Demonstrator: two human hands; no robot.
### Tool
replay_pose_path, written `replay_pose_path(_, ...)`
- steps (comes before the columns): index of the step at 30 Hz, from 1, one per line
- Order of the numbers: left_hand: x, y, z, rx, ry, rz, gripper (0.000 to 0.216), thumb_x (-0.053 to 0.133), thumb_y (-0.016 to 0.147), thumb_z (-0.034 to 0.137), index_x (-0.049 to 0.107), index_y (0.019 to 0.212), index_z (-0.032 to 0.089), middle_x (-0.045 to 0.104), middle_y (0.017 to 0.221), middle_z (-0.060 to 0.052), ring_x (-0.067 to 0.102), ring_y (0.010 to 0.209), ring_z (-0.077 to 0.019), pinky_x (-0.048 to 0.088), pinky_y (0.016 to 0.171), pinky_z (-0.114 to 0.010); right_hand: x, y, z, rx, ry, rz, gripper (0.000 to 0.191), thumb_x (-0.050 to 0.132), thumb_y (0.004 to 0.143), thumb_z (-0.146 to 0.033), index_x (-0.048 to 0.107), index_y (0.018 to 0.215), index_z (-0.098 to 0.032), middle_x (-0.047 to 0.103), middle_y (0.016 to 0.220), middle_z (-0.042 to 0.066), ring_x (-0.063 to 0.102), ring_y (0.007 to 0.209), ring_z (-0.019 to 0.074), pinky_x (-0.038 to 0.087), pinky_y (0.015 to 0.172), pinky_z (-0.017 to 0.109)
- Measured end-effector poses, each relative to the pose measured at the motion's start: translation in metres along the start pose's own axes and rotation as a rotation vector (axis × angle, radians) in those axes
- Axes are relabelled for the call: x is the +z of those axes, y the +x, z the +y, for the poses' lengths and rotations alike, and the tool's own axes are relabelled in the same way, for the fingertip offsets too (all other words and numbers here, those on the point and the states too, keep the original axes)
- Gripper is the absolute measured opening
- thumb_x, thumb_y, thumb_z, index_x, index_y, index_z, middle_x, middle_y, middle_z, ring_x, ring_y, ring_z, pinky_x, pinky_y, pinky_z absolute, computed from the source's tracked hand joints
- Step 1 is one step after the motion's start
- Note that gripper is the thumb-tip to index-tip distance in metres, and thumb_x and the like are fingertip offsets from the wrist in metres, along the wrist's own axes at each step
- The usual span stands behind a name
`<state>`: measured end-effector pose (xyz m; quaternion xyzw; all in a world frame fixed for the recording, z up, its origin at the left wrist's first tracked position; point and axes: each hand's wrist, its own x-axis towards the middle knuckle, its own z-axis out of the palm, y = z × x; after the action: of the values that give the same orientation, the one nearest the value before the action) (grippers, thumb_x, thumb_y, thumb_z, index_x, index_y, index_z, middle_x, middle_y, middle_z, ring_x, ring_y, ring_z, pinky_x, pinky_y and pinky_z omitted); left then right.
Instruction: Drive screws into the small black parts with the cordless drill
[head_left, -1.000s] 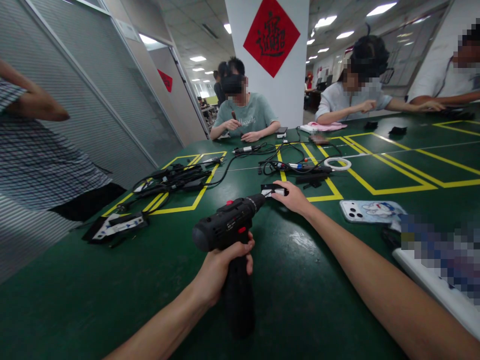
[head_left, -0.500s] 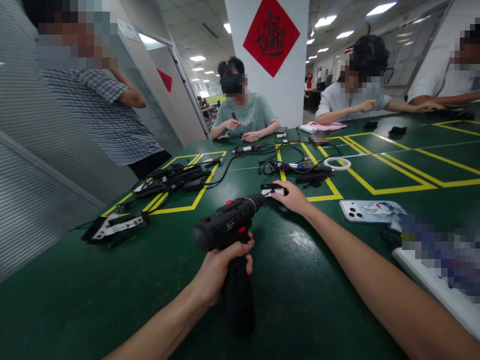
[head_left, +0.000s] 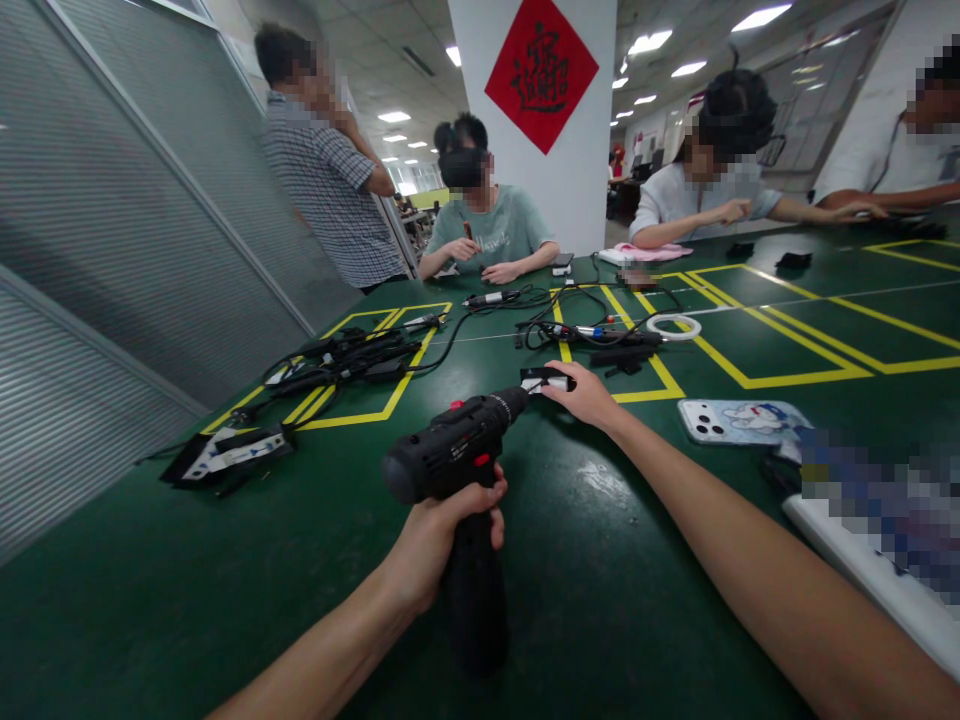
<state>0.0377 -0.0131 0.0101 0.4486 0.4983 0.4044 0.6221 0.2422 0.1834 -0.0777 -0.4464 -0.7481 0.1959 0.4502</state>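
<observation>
Matt black plastic drill [head_left: 450, 462]; glossy green table [head_left: 187, 560].

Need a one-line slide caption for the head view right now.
Left hand grips a black cordless drill, its tip at a small black-and-white part steadied by the right hand on the green table.

Arms: ours are bare all the way up, no sleeves showing.
Left hand [head_left: 435, 535]: no glove, ring or watch.
Right hand [head_left: 589, 395]: same deal, bare wrist too.
</observation>
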Motion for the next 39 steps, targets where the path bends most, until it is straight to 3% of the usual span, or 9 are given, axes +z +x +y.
replay_pose_path(26,-0.0009,0.0012,-0.0025,0.005,0.004,-0.011,0.023,0.054,0.08,0.028,0.054,0.098,0.014,0.055,0.063,-0.002,0.051,0.054,-0.013,0.037,0.054,-0.026,-0.0005,-0.0005,-0.0017,-0.012,0.006,-0.004,0.042,0.061,0.075,-0.039,0.059,0.115,-0.025,0.059,0.107,0.005,0.058,0.095,0.0191,0.044,0.088,0.033)
replay_pose_path(32,-0.0005,0.0008,-0.0002,0.034,-0.006,-0.025,0.024,0.053,0.078,0.022,0.055,0.101,0.015,0.057,0.084,-0.003,0.051,0.055,-0.0111,0.038,0.054,-0.027,-0.0003,0.0,-0.0001,-0.019,0.003,-0.003,0.041,0.061,0.076,-0.039,0.059,0.114,-0.026,0.06,0.107,0.004,0.058,0.095,0.0191,0.044,0.088,0.033)
replay_pose_path(39,-0.0003,0.0006,0.0005,0.017,-0.017,-0.022,0.025,0.052,0.076,0.02,0.055,0.1,0.014,0.055,0.086,-0.003,0.051,0.054,-0.0102,0.04,0.055,-0.027,0.001,0.0007,0.0017,-0.014,-0.013,0.003,0.042,0.062,0.075,-0.04,0.059,0.114,-0.025,0.06,0.106,0.005,0.058,0.094,0.0197,0.044,0.086,0.033)
